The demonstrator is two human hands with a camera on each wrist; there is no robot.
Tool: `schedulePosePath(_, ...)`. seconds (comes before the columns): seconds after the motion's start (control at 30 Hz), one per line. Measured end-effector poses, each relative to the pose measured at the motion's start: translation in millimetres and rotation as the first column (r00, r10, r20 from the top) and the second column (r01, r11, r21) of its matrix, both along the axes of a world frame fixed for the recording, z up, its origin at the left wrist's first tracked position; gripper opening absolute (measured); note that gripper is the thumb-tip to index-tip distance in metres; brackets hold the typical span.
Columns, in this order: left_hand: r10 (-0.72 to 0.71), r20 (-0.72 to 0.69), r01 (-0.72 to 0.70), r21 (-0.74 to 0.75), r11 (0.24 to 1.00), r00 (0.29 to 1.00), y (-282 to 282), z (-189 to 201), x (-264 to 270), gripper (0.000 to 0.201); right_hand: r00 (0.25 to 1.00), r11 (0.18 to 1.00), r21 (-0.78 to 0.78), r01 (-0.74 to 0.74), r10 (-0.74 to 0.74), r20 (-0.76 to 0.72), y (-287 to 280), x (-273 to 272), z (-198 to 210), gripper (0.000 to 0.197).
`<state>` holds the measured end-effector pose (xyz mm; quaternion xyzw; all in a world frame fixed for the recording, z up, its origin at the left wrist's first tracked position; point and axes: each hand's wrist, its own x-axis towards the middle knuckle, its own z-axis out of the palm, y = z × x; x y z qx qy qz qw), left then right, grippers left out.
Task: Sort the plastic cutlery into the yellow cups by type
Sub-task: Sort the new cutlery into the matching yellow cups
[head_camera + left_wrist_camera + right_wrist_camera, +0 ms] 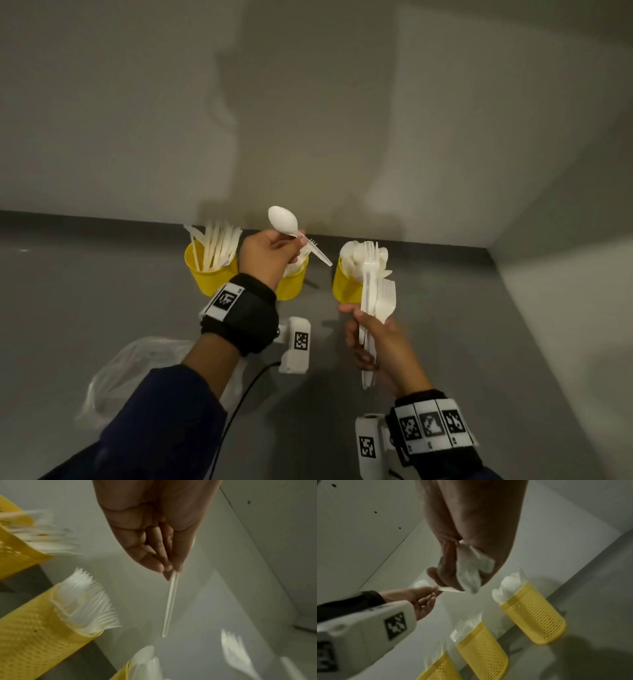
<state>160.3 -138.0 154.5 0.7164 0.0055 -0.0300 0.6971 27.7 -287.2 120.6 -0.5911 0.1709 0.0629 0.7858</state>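
Observation:
Three yellow mesh cups stand in a row by the back wall: the left cup (209,278) holds knives, the middle cup (292,283) forks, the right cup (344,286) spoons. My left hand (289,245) is raised over the middle cup and pinches a white spoon (283,220) by its handle, bowl up. In the left wrist view the spoon handle (169,601) sticks out past the fingertips (158,565). My right hand (358,323) grips a bundle of white cutlery (378,301), fork heads up, in front of the right cup. The right wrist view shows the bundle (468,573) in the palm.
A crumpled clear plastic bag (137,370) lies on the grey table (85,291) at the near left, under my left forearm. White walls close off the back and the right side. A black cable (246,387) runs from the left wrist camera.

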Motion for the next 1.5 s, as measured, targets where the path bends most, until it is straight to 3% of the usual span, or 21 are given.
schedulePosePath(0.2, -0.062, 0.052, 0.045, 0.267, 0.963, 0.997, -69, -32, 13, 0.019, 0.999, 0.998, -0.039, 0.051, -0.051, 0.007, -37, -6, -1, 0.029)
schedulePosePath(0.4, -0.167, -0.091, 0.19, 0.431, 0.882, 0.982, -102, -64, 8, 0.02, 1.0, 0.999, -0.045, -0.009, 0.009, -0.006, -53, -9, -2, 0.029)
schedulePosePath(0.57, -0.092, -0.143, 0.136, 0.346, 0.928, 0.986, -98, -68, -4, 0.051, 0.999, 0.998, 0.044, -0.047, 0.048, -0.009, -55, -7, -3, 0.029)
schedulePosePath(0.63, -0.058, -0.112, 0.088, 0.287, 0.954, 0.992, -89, -67, -13, 0.049, 0.997, 0.993, 0.09, -0.071, 0.071, 0.006, -51, -5, -4, 0.03)
schedulePosePath(0.73, -0.107, -0.118, 0.129, 0.206, 0.97, 0.987, -74, -58, -32, 0.034, 0.992, 0.986, 0.105, -0.128, 0.127, 0.013, -41, -4, -5, 0.028)
schedulePosePath(0.8, -0.191, -0.186, 0.206, 0.062, 0.977, 0.964, -66, -44, -47, 0.02, 0.985, 0.98, 0.106, -0.169, 0.17, 0.001, -32, -4, -6, 0.027)
schedulePosePath(0.9, -0.286, -0.33, 0.235, -0.187, 0.954, 0.9, -48, -30, -62, 0.024, 0.971, 0.969, 0.096, -0.227, 0.233, -0.051, -16, -4, -7, 0.027)
schedulePosePath(0.97, -0.301, -0.356, 0.218, -0.254, 0.942, 0.885, -34, -26, -65, 0.023, 0.964, 0.963, 0.098, -0.252, 0.259, -0.064, -4, -3, -6, 0.026)
schedulePosePath(1.2, -0.248, -0.217, 0.205, -0.202, 0.958, 0.944, 5, -22, -66, 0.012, 0.953, 0.952, 0.078, -0.295, 0.299, -0.052, 25, 1, -1, 0.027)
schedulePosePath(1.33, -0.043, -0.177, 0.011, -0.179, 0.984, 0.983, 22, -13, -41, 0.014, 0.98, 0.982, 0.042, -0.182, 0.185, -0.075, 28, 6, -8, 0.03)
schedulePosePath(1.5, 0.172, -0.05, -0.175, -0.067, 0.982, 0.984, 41, -9, 13, 0.01, 0.996, 0.998, -0.035, -0.049, 0.046, -0.076, 16, 7, -10, 0.028)
